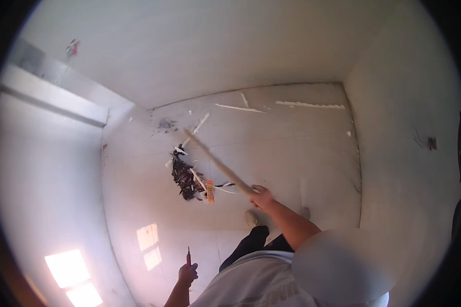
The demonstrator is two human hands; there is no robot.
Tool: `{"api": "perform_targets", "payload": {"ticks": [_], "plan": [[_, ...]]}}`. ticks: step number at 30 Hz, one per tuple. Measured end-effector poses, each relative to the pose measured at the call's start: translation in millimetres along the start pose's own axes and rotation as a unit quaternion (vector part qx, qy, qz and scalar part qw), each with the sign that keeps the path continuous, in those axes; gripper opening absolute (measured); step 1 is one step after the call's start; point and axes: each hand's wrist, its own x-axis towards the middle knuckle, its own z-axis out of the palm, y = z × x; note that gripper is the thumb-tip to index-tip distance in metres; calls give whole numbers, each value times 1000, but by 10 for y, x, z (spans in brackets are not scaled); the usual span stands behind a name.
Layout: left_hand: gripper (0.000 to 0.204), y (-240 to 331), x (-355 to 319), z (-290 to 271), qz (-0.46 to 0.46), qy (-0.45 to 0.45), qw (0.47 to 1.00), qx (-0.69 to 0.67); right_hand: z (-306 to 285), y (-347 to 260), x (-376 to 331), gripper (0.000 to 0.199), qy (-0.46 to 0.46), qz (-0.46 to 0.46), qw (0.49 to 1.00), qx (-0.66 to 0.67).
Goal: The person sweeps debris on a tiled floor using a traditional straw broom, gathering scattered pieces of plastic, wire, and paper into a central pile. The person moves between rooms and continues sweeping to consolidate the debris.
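Observation:
In my right hand (261, 197), fingers wrapped round its near end, is a long wooden stick (215, 160). It slants forward and left over the floor. My left hand (188, 274), low at the left of my body, is closed on a red-handled tool (189, 257) with a thin pointed metal tip; its exact kind is too small to tell. Left of the stick lies a heap of dark scraps (183, 176), mixed with red and white bits. A yellow and red packet (210, 191) rests at the heap's near right side.
White strips (310, 105) lie along the far wall, and another strip (202, 123) is near the stick's far end. Grey crumbs (166, 124) are scattered beyond the heap. Wires stick out of a wall box (432, 144) on the right. My shoe (252, 219) stands below the stick.

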Motion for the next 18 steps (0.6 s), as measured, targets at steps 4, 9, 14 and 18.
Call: {"api": "perform_targets", "payload": {"ticks": [4,9,14,18], "plan": [[19,-437,346,68,12,-61,998,31,-1211,792,149,57,145,-205,909,-332],[19,-179,441,780,-19,-75,991,109,-2816,303,-332,27,245,67,957,-136],[33,85,680,1257,274,-74,875,392,-4351,-243,75,33,345,78,935,11],[36,730,421,1905,258,-109,869,409,-5452,-897,609,34,414,113,895,121]]}}
